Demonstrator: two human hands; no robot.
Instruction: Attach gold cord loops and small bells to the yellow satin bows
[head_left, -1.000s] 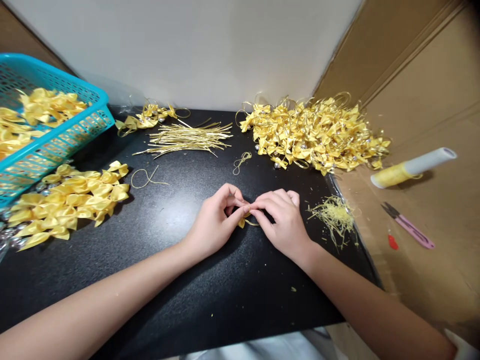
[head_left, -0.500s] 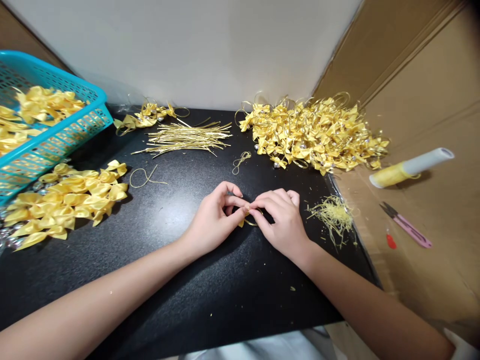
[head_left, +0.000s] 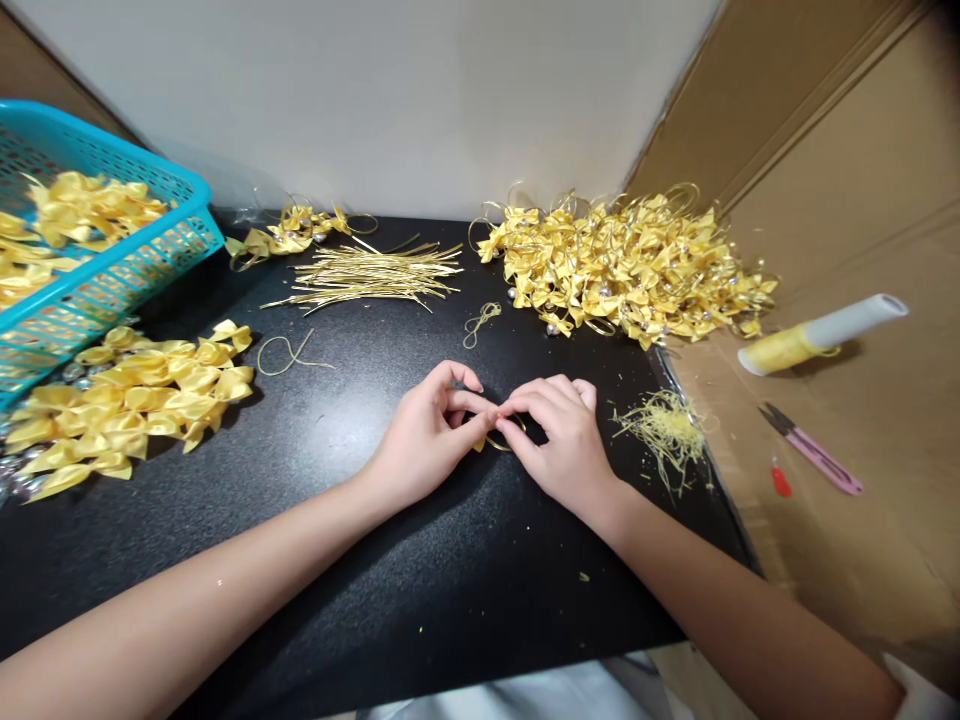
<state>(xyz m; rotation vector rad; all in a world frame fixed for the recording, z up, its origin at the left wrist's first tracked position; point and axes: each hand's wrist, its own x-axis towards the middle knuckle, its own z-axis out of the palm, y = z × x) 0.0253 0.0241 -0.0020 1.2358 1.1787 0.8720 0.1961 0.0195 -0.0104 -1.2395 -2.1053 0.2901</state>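
Left hand [head_left: 424,437] and right hand [head_left: 562,432] pinch a yellow bow [head_left: 478,445], long axis hidden; its gold loop [head_left: 504,449] extends rightward.

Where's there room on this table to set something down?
Between the left forearm and the left bow pile; also between both forearms, bar a few specks. Crowded: the back, with gold ties and a big bow heap, and the right edge, with thread scraps.
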